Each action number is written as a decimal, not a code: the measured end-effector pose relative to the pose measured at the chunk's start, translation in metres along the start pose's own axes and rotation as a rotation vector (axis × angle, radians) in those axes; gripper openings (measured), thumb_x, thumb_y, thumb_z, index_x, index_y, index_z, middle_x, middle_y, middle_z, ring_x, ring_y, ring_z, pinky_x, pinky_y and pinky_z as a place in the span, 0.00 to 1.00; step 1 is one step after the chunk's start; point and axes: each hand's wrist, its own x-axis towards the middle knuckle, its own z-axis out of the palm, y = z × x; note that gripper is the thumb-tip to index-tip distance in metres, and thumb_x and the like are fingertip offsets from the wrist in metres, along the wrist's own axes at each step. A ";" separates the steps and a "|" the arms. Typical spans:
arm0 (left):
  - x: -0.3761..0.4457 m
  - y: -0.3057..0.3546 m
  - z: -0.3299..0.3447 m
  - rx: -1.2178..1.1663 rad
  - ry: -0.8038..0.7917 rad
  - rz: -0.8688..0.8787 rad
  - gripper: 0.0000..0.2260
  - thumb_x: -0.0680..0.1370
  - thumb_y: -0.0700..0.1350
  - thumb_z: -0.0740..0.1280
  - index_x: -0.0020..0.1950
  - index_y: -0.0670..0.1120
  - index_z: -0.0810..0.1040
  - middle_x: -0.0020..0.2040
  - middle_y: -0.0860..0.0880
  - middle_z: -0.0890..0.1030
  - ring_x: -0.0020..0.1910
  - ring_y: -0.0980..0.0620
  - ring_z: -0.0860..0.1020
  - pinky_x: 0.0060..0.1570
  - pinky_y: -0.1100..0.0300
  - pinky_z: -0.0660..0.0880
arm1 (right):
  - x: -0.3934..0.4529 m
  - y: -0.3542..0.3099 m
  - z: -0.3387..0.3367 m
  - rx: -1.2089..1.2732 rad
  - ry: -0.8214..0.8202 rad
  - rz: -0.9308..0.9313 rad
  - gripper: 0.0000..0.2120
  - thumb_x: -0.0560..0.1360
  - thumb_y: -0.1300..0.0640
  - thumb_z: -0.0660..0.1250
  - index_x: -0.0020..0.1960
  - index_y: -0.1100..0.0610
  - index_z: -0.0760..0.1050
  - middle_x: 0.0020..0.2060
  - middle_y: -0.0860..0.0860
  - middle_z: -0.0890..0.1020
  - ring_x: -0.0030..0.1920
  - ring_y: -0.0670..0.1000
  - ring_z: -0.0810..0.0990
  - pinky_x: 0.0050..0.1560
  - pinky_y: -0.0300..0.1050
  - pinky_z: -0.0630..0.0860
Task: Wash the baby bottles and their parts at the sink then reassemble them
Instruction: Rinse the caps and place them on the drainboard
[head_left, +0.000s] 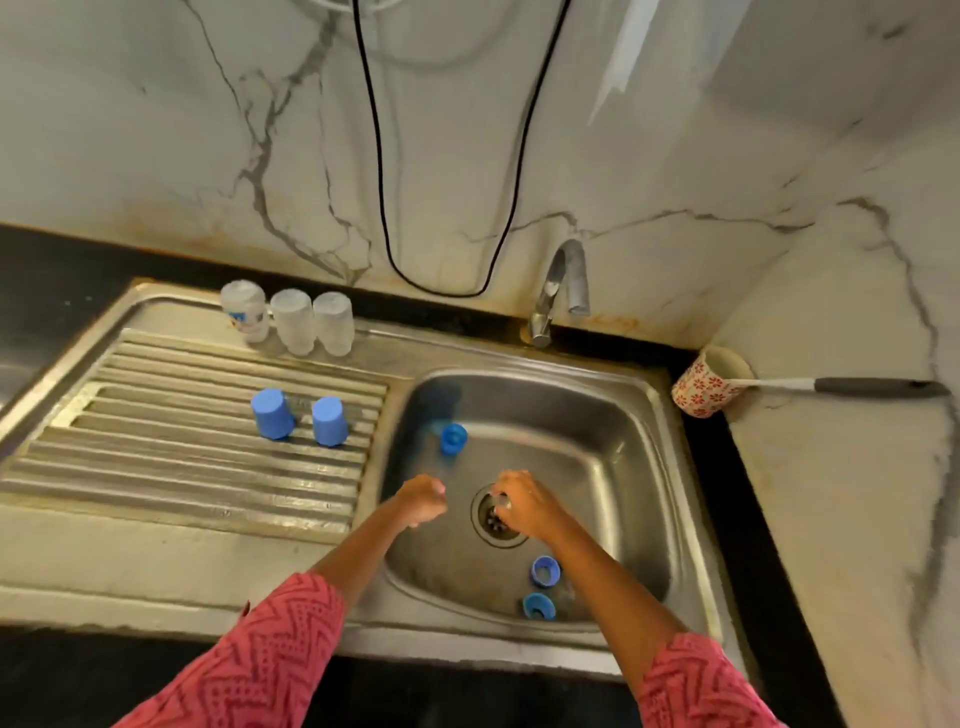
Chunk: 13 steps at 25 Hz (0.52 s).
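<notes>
1. Both hands reach into the steel sink (644, 467): the left hand (423, 501) is curled, blurred, its grip unreadable; the right hand (524, 506) pinches a small clear part (503, 503) over the drain.
2. 3 blue rings (544, 570) lie in the basin.
3. 2 blue caps (272, 414) stand on the ribbed drainboard.
4. 3 clear bottles (293, 319) stand inverted behind; one print is illegible.
5. The marble wall carries a black cable.

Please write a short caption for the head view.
Two hands over sink; three bottles on drainboard.
</notes>
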 end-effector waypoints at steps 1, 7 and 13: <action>0.006 0.002 0.000 0.004 0.009 -0.025 0.16 0.78 0.40 0.59 0.65 0.38 0.74 0.63 0.39 0.75 0.58 0.40 0.77 0.54 0.48 0.77 | 0.012 0.005 -0.001 -0.012 -0.019 -0.033 0.15 0.76 0.57 0.62 0.60 0.59 0.77 0.60 0.56 0.76 0.63 0.57 0.71 0.61 0.47 0.69; 0.040 0.016 0.005 -0.044 0.215 -0.078 0.15 0.79 0.39 0.58 0.64 0.38 0.75 0.65 0.39 0.74 0.64 0.41 0.73 0.61 0.56 0.69 | 0.089 0.016 -0.006 -0.030 -0.028 -0.177 0.21 0.79 0.62 0.58 0.72 0.58 0.66 0.71 0.56 0.68 0.70 0.56 0.67 0.68 0.49 0.63; 0.052 0.013 0.037 -0.086 0.232 -0.181 0.14 0.76 0.38 0.61 0.59 0.39 0.78 0.62 0.43 0.78 0.63 0.44 0.74 0.59 0.60 0.69 | 0.133 0.034 0.035 0.003 -0.074 -0.117 0.18 0.81 0.62 0.52 0.70 0.62 0.67 0.68 0.60 0.70 0.67 0.59 0.68 0.64 0.48 0.66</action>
